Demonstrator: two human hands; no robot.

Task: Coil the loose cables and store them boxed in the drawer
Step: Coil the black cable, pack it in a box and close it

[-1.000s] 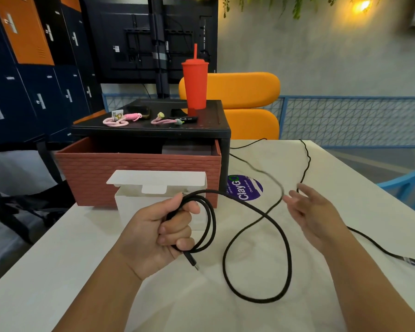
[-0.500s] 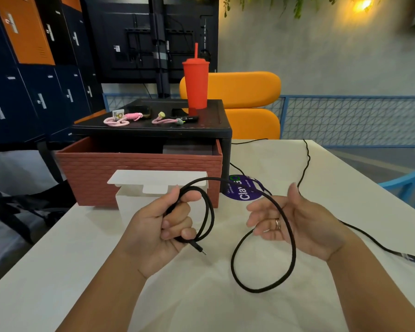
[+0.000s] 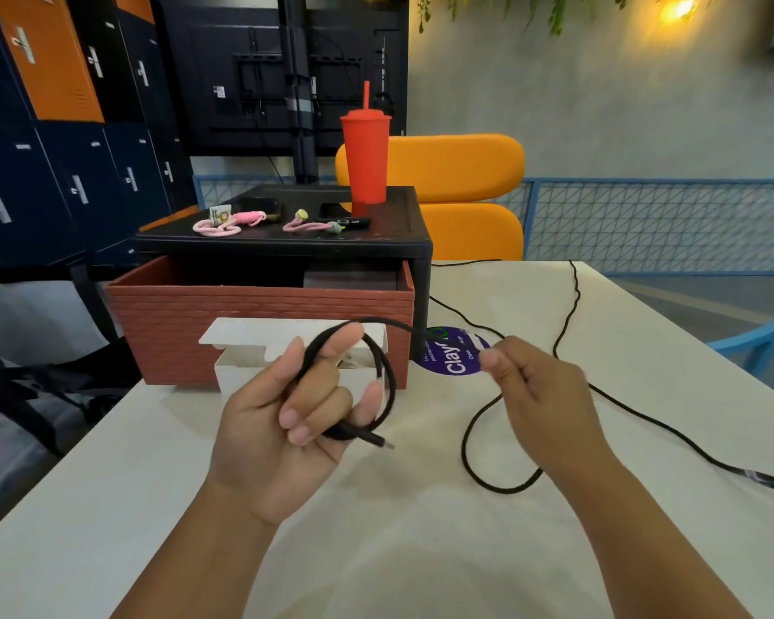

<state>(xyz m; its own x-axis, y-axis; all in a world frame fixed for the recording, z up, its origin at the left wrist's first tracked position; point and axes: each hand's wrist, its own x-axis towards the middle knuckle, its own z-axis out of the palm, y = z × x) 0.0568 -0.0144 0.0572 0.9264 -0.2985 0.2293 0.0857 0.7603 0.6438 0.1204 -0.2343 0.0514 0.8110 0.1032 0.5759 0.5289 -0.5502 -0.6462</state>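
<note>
Your left hand (image 3: 296,422) curls round round loops of matte black braided cable (image 3: 393,395), just before the white cardboard box (image 3: 246,337). Your right hand (image 3: 541,390) pinches its strand. Smooth white table (image 3: 421,551); a brick-patterned drawer (image 3: 175,323) sits behind the box.

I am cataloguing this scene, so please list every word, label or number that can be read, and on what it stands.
"Clay": on the purple round sticker on the table; its smaller print is blurred.
White label on the monitor back: too small to read.
Small card on the black stand: unreadable.
Locker tags: no legible text.
</note>
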